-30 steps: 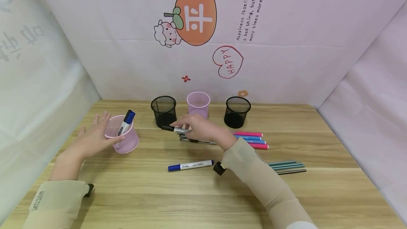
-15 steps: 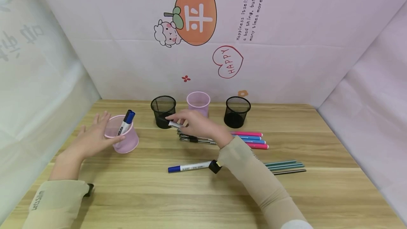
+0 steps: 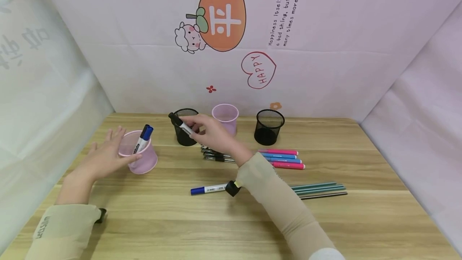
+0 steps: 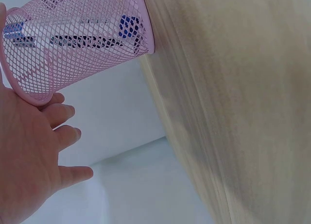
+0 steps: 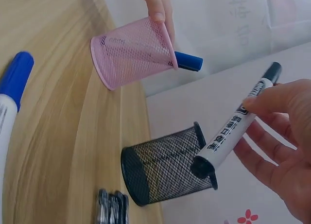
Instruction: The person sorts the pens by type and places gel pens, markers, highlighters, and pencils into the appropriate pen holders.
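My left hand [image 3: 101, 161] holds the pink mesh pen cup [image 3: 146, 164] on the left, thumb across the near side and the other fingers spread at the far side. A black-capped and a blue-capped marker [image 3: 146, 133] lean inside that cup. Between the thumb and fingers of my right hand [image 3: 216, 136] is a whiteboard marker [image 5: 233, 124], white with black ends. It is tilted, in the air by the rim of the left black mesh pen cup [image 5: 165, 163]. A blue-capped marker [image 3: 207, 189] lies on the table under my right wrist.
A second pink cup [image 3: 225, 117] and another black cup [image 3: 269, 129] stand at the back. Several black pens [image 3: 218, 157] lie beneath my right hand, with pink and blue felt-tip pens [image 3: 288, 161] to their right. Several thin green and black sticks [image 3: 321, 189] lie nearer.
My right hand has lifted the black-capped marker from above the pens, up and left toward the left black cup, tilting it cap upward. The left hand and its cup have stayed put.
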The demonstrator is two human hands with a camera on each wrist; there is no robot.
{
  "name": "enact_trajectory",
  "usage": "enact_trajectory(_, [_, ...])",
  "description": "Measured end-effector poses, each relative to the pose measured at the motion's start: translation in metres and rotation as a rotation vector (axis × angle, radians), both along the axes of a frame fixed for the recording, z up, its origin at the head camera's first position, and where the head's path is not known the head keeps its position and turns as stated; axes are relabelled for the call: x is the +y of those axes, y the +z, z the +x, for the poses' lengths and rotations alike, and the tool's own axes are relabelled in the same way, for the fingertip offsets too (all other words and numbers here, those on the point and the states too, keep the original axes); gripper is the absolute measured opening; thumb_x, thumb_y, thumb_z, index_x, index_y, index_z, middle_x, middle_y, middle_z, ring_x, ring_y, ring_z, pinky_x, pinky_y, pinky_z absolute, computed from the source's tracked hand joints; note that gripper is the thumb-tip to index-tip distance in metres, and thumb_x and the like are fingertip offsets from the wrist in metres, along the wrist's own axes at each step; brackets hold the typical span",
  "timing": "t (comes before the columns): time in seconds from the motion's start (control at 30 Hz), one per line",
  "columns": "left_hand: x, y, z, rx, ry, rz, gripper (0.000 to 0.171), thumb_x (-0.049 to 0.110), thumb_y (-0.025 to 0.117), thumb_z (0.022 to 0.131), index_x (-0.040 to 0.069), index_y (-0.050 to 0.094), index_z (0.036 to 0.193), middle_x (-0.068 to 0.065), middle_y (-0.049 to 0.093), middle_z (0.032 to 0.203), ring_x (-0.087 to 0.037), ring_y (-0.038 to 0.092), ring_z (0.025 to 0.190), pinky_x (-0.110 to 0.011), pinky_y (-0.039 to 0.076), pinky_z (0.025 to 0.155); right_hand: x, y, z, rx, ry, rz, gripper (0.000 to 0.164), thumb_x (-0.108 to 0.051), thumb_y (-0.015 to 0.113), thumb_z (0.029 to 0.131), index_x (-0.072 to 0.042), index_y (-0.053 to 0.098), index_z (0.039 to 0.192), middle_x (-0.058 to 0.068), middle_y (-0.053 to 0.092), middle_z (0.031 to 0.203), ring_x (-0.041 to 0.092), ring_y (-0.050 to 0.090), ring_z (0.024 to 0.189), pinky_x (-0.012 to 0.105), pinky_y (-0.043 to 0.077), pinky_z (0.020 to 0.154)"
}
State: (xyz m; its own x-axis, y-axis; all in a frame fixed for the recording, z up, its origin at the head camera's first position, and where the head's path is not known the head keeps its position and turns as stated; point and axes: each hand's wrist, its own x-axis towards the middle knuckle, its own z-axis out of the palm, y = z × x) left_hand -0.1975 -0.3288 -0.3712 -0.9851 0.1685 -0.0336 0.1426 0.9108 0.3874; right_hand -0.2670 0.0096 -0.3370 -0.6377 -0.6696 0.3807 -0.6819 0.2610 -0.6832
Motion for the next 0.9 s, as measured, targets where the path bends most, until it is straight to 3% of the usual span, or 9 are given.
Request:
enact_trajectory(0.27, [0.001,0.003,0.002,0.001,-0.002,0.005,0.114,0.065,0.059,0.095,-0.004,-0.003,0.161,-0.03,-0.006,0.166,-0.055,-0.01,0.148,-0.084,-0.005,0.103,-0.021,-0.004,0.003,-0.067,-0.039,-0.191,0.055,0.009,0.07,0.092,-0.003,0.058,0.144,0.017,0.068,0.119,0.023,0.068,0.102,0.03,0.057,0.088])
enact_trajectory(0.43, [0.0,0.003,0.002,0.001,-0.002,0.007,0.113,0.064,0.06,0.096,-0.003,-0.003,0.162,-0.029,-0.006,0.166,-0.054,-0.011,0.149,-0.085,-0.004,0.103,-0.032,-0.009,0.007,-0.192,-0.088,-0.291,0.056,0.004,0.071,0.094,-0.007,0.056,0.147,0.014,0.066,0.124,0.02,0.067,0.107,0.028,0.057,0.087])
enact_trajectory(0.57, [-0.001,0.003,0.003,0.001,0.004,0.003,0.113,0.064,0.06,0.096,-0.003,-0.003,0.161,-0.029,-0.006,0.166,-0.055,-0.01,0.149,-0.084,-0.004,0.103,-0.043,-0.011,0.011,-0.286,-0.108,-0.39,0.053,0.005,0.071,0.093,-0.004,0.058,0.143,0.016,0.064,0.125,0.02,0.067,0.108,0.024,0.056,0.084])
enact_trajectory(0.8, [0.0,0.003,0.001,-0.009,0.007,0.01,0.114,0.064,0.06,0.095,-0.003,-0.004,0.162,-0.029,-0.006,0.166,-0.055,-0.01,0.149,-0.084,-0.006,0.103,-0.064,-0.016,0.016,-0.31,-0.12,-0.576,0.044,0.011,0.069,0.09,0.008,0.059,0.132,0.023,0.063,0.12,0.024,0.066,0.106,0.044,0.053,0.1])
enact_trajectory(0.9, [0.001,0.003,0.001,-0.008,0.005,0.015,0.113,0.063,0.061,0.096,-0.003,-0.004,0.162,-0.03,-0.005,0.166,-0.055,-0.01,0.149,-0.084,-0.005,0.103,-0.074,-0.017,0.02,-0.344,-0.128,-0.652,0.039,0.011,0.07,0.09,0.007,0.058,0.127,0.02,0.065,0.114,0.016,0.066,0.1,0.038,0.055,0.094])
